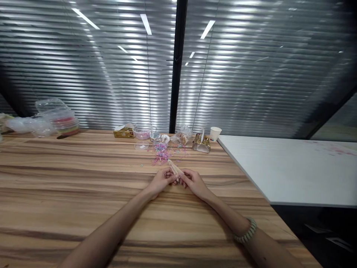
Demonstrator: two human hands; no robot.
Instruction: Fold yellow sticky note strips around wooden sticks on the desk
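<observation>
pinch grip: your left hand (162,181) and right hand (195,181), close together, both clamped on a pale strip (174,168) over the wooden table (167,238).
you have its near end; the tip points away from you. it looks light, thin and dry, probably bendable, so pinch its flat sides gently; paper or wood is unclear. just past the tip lies a pile of small pink and purple pieces (161,154), and farther back stands a paper cup (215,134).

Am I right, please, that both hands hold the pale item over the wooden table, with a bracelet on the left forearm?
Not quite: the head view shows the bracelet on the right forearm. The left hand and right hand do hold the pale item over the wooden table.
</observation>
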